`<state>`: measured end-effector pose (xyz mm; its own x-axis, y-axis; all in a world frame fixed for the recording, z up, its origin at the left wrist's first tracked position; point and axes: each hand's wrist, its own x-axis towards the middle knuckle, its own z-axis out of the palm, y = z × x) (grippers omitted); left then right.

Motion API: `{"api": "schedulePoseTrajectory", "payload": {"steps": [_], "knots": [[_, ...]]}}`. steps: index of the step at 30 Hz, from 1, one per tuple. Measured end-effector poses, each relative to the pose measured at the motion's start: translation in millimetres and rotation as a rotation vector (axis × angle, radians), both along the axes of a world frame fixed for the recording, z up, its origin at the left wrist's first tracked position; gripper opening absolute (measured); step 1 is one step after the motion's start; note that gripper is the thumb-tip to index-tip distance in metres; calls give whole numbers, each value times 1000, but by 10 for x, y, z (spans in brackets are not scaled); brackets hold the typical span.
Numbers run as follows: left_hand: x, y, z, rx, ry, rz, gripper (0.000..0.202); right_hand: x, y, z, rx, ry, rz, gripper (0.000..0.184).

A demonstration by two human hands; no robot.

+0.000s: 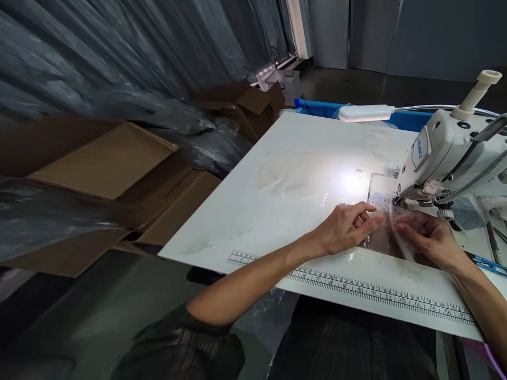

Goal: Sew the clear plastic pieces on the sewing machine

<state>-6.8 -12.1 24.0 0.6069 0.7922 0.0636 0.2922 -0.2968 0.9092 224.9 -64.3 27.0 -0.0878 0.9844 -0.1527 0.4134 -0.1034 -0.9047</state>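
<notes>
A clear plastic sheet (pixel 382 240) lies on the white sewing table (pixel 301 174), in front of the needle of a white sewing machine (pixel 447 153). My left hand (pixel 348 227) pinches the sheet's left side, fingers curled and pressed on it. At the sheet's right side my right hand (pixel 430 237) has its fingers closed on the plastic. Both hands are just short of the presser foot (pixel 396 203). Small red marks show on the plastic near the needle.
A lamp on a flexible neck (pixel 366 112) lights the table. A printed ruler (pixel 376 293) runs along the front edge. Blue-handled scissors (pixel 489 263) lie at the right. Cardboard boxes (pixel 106 174) and dark plastic sheeting (pixel 119 53) fill the left side.
</notes>
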Motion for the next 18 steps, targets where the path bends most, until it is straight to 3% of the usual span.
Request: {"api": "schedulePoseTrajectory", "payload": {"steps": [3, 5, 8, 12, 18], "knots": [[-23, 10, 108, -313, 48, -7, 69, -34, 13, -35, 70, 121, 88, 60], [-31, 24, 153, -366, 102, 22, 69, 13, 25, -78, 191, -31, 46, 46], [-21, 27, 160, -362, 117, 51, 56, 92, 27, -163, 413, -316, 102, 29], [7, 22, 98, -305, 110, 57, 43, 91, 21, -258, 713, -553, 301, 33], [33, 59, 6, -176, 119, 136, 45, 96, 25, -301, 697, -725, 300, 37]]}}
